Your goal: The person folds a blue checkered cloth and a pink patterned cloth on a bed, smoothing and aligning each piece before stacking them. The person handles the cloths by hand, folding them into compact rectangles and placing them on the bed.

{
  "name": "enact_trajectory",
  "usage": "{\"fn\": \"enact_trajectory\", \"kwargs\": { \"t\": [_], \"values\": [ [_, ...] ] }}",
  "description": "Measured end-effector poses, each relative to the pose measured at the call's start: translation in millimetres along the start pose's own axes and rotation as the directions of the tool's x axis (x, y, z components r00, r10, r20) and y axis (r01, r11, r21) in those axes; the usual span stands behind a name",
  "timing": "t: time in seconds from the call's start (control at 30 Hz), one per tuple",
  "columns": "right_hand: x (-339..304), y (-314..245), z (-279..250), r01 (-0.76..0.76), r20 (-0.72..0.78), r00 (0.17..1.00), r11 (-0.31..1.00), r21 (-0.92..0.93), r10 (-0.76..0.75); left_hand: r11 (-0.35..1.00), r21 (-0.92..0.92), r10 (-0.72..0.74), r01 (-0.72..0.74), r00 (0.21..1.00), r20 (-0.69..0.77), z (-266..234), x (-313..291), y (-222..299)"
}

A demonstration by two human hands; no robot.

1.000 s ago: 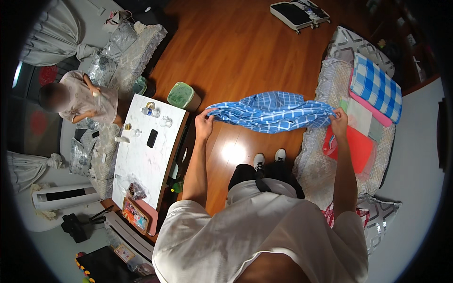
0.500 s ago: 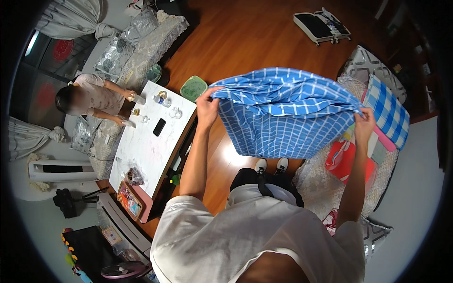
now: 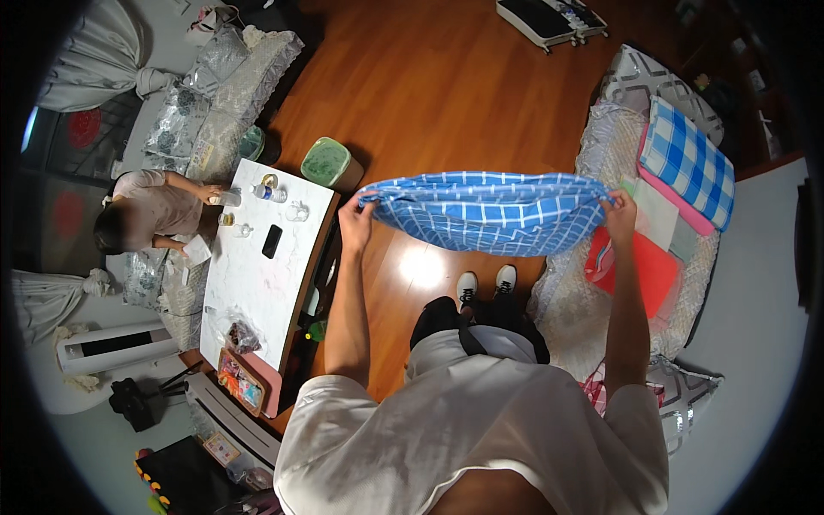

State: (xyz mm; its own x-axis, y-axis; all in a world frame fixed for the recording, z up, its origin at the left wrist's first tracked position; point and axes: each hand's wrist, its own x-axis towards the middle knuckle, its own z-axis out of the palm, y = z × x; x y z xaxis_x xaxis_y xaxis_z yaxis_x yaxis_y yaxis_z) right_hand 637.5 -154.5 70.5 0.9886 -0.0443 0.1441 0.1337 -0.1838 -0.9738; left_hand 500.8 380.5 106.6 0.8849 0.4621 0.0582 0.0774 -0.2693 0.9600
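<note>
A blue cloth with a white check hangs stretched between my two hands over the wooden floor, in front of my shoes. Its top edge sags into folds and the lower part is seen steeply from above. My left hand is closed on one upper corner, close to the table's edge. On the other side, my right hand pinches the opposite corner near the sofa. Folded on that sofa lies a blue-and-white checked fabric piece, with a red flat item nearer to me.
To the left stands a white marble-topped table with a black phone, a bottle, cups and a snack tray. Another person sits beyond it. A green-lined bin is at its far corner. An open suitcase lies on the floor.
Both hands and the cloth have moved lower in the picture, and the cloth now shows as a narrower band. Across the table, the other person's lower hand now holds something white.
</note>
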Motion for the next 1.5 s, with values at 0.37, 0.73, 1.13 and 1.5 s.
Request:
{"fn": "enact_trajectory", "kwargs": {
  "t": [0.37,0.73,1.13,1.5],
  "values": [
    [29.5,-82.6,-15.8,-0.057,-0.005,0.998,0.989,0.140,0.058,0.898,-0.440,0.078,0.023,0.975,0.210,-19.8,55.9,48.5],
    [25.5,-194.6,-30.9,0.096,0.075,0.992,0.989,0.109,-0.105,0.829,-0.525,0.264,-0.194,0.963,0.061,-54.2,59.9,119.3],
    [-23.1,-235.6,-32.0,0.190,-0.091,0.976,0.979,-0.071,-0.196,0.792,-0.517,0.228,-0.324,0.943,-0.243,-52.7,25.6,163.4],
    [-35.7,-97.2,-9.6,0.019,0.068,0.998,0.989,-0.146,-0.009,0.985,-0.144,-0.112,0.100,0.990,-0.080,-9.5,-3.2,34.1]
  ]
}}
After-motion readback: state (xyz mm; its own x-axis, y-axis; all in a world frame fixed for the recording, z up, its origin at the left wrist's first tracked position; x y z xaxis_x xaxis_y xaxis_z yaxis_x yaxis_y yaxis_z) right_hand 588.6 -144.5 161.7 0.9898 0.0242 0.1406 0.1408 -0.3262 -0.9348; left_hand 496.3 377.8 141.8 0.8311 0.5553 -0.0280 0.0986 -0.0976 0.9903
